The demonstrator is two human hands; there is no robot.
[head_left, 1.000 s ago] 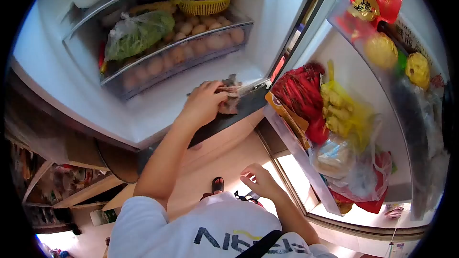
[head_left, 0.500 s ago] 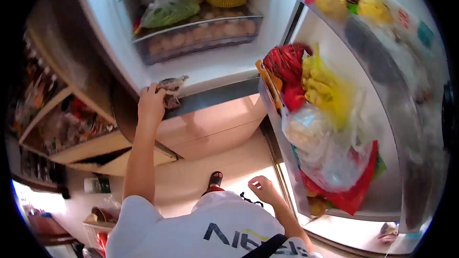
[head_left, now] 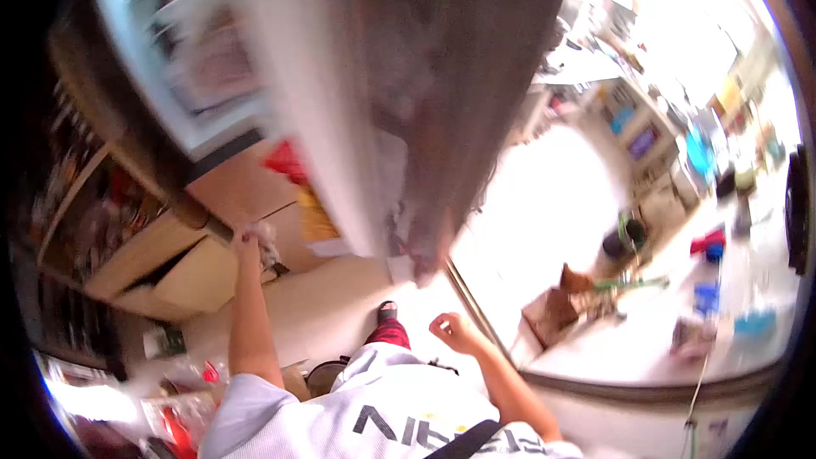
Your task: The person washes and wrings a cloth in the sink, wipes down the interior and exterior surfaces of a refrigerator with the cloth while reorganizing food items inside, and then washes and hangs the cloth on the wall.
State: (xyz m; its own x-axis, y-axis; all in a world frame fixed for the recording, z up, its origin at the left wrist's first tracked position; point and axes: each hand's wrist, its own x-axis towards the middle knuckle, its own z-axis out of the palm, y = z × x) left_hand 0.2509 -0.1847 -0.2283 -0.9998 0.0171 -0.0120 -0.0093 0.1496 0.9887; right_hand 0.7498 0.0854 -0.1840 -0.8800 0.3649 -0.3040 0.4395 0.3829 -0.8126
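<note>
I've got the rag (head_left: 269,252) in my L hand (head_left: 247,235), low, just beside the cabinet (head_left: 191,280); fingers look clenched on it, tho it's blurry. My R hand (head_left: 455,331) hangs nr the shirt (head_left: 399,408), fingers loosely curled, released. Beyond, the door (head_left: 433,76) is a blur mid-view, w/ the fridge (head_left: 223,125) interior to its L. Box (head_left: 552,319) on the floor (head_left: 552,195) at R.
</note>
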